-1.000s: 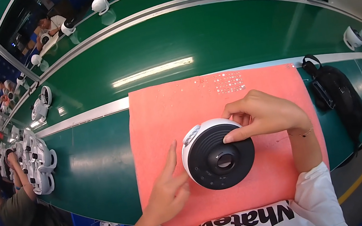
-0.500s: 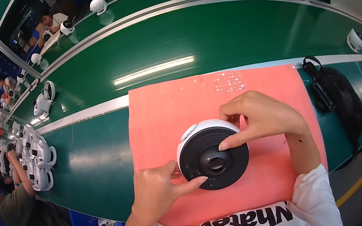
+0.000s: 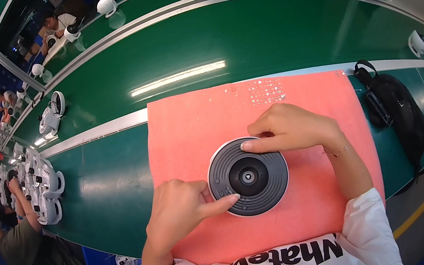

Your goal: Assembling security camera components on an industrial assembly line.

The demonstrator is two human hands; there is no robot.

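Two-handed hold! Left hand (image 3: 177,209) and right hand (image 3: 296,126) clamp a round, ridged dark-grey plastic device (image 3: 248,177), thumbs on top, between the side edges of a coral-pink mat (image 3: 314,199); it's just swung face-up, apparently baring its whole front.

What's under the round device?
Coral mat shows around the round device. Directly beneath is hidden by the device, left hand and right hand; can't tell if device touches mat.
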